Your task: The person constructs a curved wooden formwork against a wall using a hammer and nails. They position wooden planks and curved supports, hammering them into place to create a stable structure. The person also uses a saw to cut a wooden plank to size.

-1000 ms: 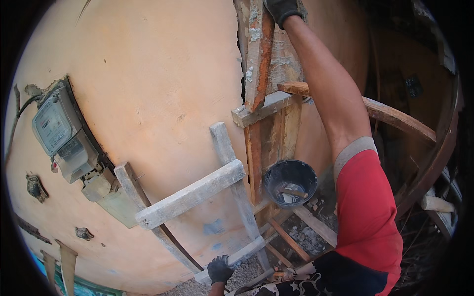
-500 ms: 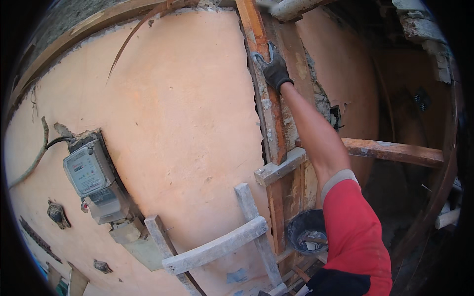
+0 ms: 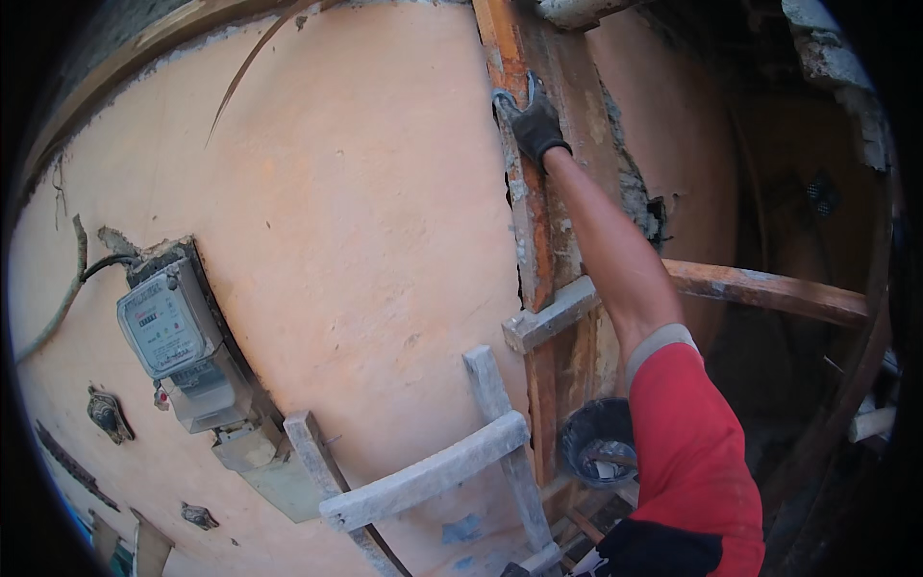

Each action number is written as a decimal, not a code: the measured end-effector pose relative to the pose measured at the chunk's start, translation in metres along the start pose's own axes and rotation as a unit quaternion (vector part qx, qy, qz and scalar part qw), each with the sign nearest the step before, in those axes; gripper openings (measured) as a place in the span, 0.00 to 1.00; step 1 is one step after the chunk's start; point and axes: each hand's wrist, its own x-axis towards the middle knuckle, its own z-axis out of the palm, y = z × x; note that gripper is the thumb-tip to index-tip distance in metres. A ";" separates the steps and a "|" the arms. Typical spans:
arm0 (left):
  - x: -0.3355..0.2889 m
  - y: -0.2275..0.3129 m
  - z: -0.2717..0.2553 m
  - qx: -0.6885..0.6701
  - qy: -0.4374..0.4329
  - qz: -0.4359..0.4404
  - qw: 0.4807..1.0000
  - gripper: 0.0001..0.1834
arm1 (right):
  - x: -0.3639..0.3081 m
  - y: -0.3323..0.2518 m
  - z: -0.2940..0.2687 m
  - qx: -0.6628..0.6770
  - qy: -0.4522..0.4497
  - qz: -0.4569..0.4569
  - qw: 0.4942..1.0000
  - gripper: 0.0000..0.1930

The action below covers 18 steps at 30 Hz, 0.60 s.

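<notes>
My right hand (image 3: 536, 123), in a dark grey work glove with pale fingertips, reaches up along an upright wooden beam (image 3: 538, 245). Its thumb and fingers wrap round the beam's edges and are closed on it. The beam is reddish brown, spattered with cement, and stands against the peach wall. Its lower end meets a short grey crosspiece (image 3: 553, 317). My red-sleeved right arm comes up from the lower right. I cannot make out my left hand; a small dark shape (image 3: 515, 570) at the bottom edge is too cut off to name.
Below stands a cement-smeared wooden ladder (image 3: 428, 471). A black bucket (image 3: 577, 447) hangs or rests beside the beam's foot. An electricity meter (image 3: 163, 322) is fixed to the wall (image 3: 385, 221) at left. A horizontal timber (image 3: 769, 291) spans the dark opening at right.
The view has shifted slightly, so the beam, ladder and meter sit a little differently in the picture. My right hand keeps its hold on the beam.
</notes>
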 end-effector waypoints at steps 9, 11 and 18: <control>0.034 -0.032 0.044 0.080 0.022 0.022 0.996 0.30 | -0.046 0.004 -0.003 -0.055 -0.030 0.019 0.998 0.59; 0.035 -0.033 0.042 0.077 0.061 0.048 0.994 0.30 | -0.049 0.006 0.000 -0.106 -0.025 -0.017 0.994 0.60; 0.037 -0.036 0.065 0.040 0.001 0.042 0.998 0.32 | -0.218 0.074 -0.010 -0.165 -0.151 0.019 0.975 0.60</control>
